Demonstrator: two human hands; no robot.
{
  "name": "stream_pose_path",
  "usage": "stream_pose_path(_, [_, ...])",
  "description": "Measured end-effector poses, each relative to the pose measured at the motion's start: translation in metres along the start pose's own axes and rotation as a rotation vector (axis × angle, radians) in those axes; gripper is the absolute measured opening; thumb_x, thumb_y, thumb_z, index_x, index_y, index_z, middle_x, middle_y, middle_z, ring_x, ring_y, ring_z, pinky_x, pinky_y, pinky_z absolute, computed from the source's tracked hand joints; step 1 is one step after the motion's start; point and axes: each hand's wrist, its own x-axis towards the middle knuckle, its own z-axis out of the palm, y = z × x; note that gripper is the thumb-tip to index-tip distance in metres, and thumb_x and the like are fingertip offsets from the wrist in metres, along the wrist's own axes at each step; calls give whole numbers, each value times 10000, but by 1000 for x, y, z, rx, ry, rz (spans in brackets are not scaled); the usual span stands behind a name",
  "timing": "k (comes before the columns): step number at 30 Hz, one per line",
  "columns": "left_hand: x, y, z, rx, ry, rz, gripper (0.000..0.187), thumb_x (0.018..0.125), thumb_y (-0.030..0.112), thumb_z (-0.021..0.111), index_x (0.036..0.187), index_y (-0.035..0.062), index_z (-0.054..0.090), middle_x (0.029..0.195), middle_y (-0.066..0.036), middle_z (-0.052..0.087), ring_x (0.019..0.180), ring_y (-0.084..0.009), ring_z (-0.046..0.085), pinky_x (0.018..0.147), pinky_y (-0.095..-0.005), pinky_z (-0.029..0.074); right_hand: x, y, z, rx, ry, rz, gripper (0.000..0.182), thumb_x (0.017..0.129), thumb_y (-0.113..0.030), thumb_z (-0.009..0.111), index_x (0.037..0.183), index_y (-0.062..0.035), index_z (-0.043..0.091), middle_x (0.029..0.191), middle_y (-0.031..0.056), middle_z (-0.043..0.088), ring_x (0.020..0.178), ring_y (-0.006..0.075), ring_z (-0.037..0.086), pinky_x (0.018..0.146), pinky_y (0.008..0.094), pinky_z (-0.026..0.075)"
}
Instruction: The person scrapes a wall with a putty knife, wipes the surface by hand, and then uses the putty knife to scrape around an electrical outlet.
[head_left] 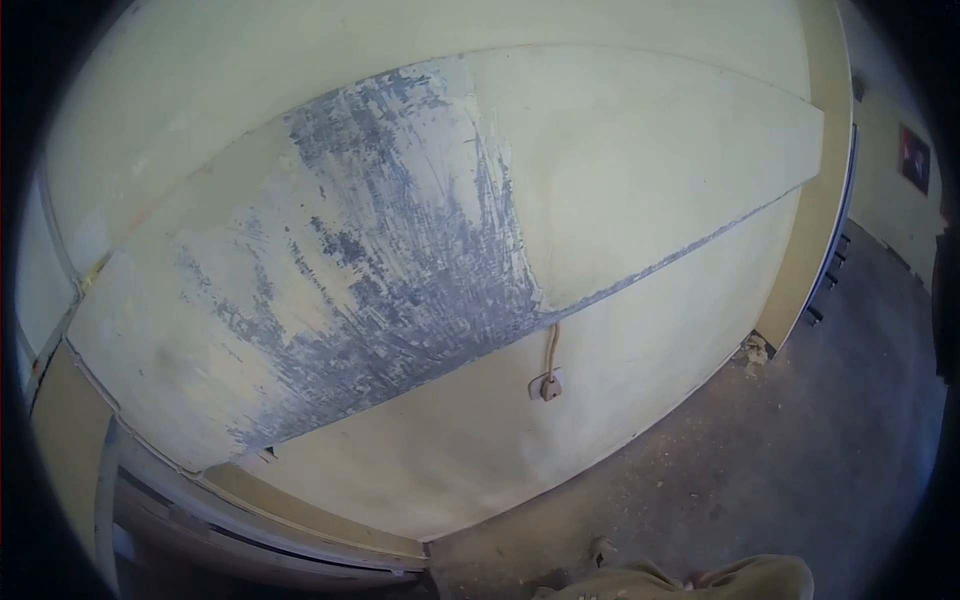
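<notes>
Neither my left hand nor my right hand shows in the head view. In front of me a broad pale panel [640, 150] stands out from the wall [650, 350]. Its left half carries a grey-blue scraped patch [400, 290] with streaks of pale coating left on it. The panel's right half is smooth and pale. Below its lower edge a cord [553, 350] hangs down to a plug at a wall socket [547, 386].
Grey floor [700, 460] with small debris spreads at the lower right. Crumbled material [755, 352] lies by the wall corner. A doorway edge [815, 230] stands at the right, a picture [914, 158] beyond it. Khaki clothing [700, 582] shows at the bottom.
</notes>
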Motion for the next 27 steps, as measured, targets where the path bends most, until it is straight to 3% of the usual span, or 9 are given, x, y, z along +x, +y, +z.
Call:
stream_pose_path(4, [25,-21,-28,38,35,23,317,982,333,562,974,27,641,784,-62,617,723,-189,594,667,-320,487,72,-53,0,-104,-14,-95,396,741,-328,719,1058,-91,702,1059,151,698,965,309,656,900,426,478])
stream_pose_path(10, [75,-43,3,66,17,50,316,978,334,569,978,28,649,794,-67,626,727,-192,601,665,-321,491,122,-103,-37,-287,7,-162,396,770,-329,696,1093,-99,696,1035,124,707,908,286,665,854,438,493])
stream_pose_path(14, [85,-47,-9,124,56,46,316,974,335,575,980,30,654,801,-70,632,729,-194,605,663,-321,493,142,-164,-17,-374,-23,-234,397,790,-330,681,1117,-104,692,1019,105,713,870,271,671,823,446,503])
stream_pose_path(22, [62,-95,-15,226,124,-70,315,968,336,585,986,32,665,815,-77,644,733,-197,614,661,-321,499,162,-199,52,-519,-160,-307,400,824,-331,655,1158,-114,685,991,73,724,804,245,682,769,460,521])
stream_pose_path(24, [61,-97,-18,253,146,-87,315,966,336,587,987,32,667,819,-78,647,734,-198,617,660,-321,500,173,-203,75,-254,-357,-501,377,903,-293,590,1231,-111,624,923,31,719,738,201,662,691,402,538])
stream_pose_path(25, [61,-95,-20,269,158,-93,315,965,337,589,988,33,669,821,-79,649,735,-199,618,660,-321,501,175,-210,84,-244,-356,-507,377,903,-293,590,1231,-111,624,923,31,719,738,201,662,691,402,538])
stream_pose_path(27, [64,-100,-37,303,191,-111,315,964,337,591,989,33,671,824,-81,652,736,-200,620,659,-322,502,151,-248,90,173,241,-1173,302,840,-323,665,1069,-127,692,788,163,690,704,302,670,651,431,526])
